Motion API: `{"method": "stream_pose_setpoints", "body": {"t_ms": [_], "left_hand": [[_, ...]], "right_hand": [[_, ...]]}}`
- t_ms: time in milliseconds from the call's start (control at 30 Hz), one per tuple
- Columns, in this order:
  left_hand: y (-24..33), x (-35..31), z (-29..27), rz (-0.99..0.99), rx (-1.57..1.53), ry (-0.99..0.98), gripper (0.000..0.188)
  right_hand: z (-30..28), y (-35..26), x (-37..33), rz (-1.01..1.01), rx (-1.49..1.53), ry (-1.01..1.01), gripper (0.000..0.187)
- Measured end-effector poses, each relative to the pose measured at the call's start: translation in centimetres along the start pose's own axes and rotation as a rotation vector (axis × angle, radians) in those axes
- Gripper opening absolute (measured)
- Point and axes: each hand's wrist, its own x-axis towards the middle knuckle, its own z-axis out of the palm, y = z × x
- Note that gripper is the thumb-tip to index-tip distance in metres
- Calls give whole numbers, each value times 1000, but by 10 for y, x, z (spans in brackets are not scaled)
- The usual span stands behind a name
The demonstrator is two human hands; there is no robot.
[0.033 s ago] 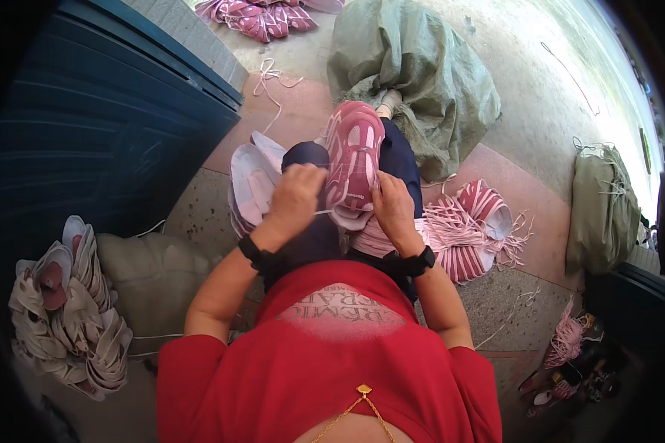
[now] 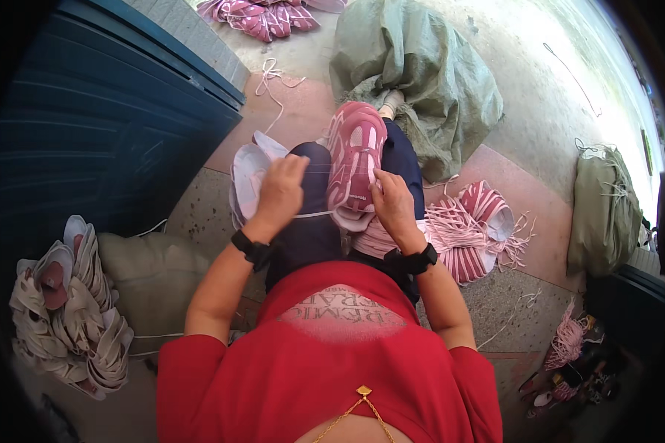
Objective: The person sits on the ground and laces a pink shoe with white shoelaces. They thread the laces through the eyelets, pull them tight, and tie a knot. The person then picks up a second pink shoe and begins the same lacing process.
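A pink and white shoe point(image 2: 356, 159) lies along my thighs, its patterned pink face up and its rounded end pointing away from me. My right hand point(image 2: 393, 205) pinches the near right edge of the shoe between thumb and fingers. To the left of the shoe, my left hand point(image 2: 279, 190) is closed over my left knee. A thin pale thread point(image 2: 318, 165) stretches from that hand across to the shoe. Whether a needle is in either hand is too small to tell. A white cord point(image 2: 314, 215) hangs off the shoe's near end.
White shoe parts point(image 2: 247, 173) stand beside my left knee. A striped pink bundle with laces point(image 2: 469, 232) lies right of my legs. Ahead is a big green sack point(image 2: 421, 81); another sack point(image 2: 604, 214) stands far right. Beige shoe uppers point(image 2: 70, 317) are piled left, near a dark blue door point(image 2: 103, 118).
My left hand has moved left, away from the shoe, drawing the thread out longer. My right hand stays at the shoe's edge, and the shoe has hardly shifted.
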Motion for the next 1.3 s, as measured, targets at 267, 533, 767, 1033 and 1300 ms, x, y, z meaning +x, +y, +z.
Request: {"method": "stream_pose_setpoints", "body": {"t_ms": [267,533,767,1033,1300], "left_hand": [[-134,-139,48,-1465,-727,-132,116],[-155,-153,111,-1521,-847,165,93],[-179,-98,91,-1127,-74,-266,35],[-192,-9,1,-829,151,-173,34],[-123,32,9,-310,172,108,33]], "right_hand": [[51,-20,52,-326,-101,-194,39],[65,-32,72,-354,-127,-434,19],[28,15,128,-49,61,-498,22],[31,71,154,124,-47,-316,28],[45,129,144,169,-24,-186,30]]}}
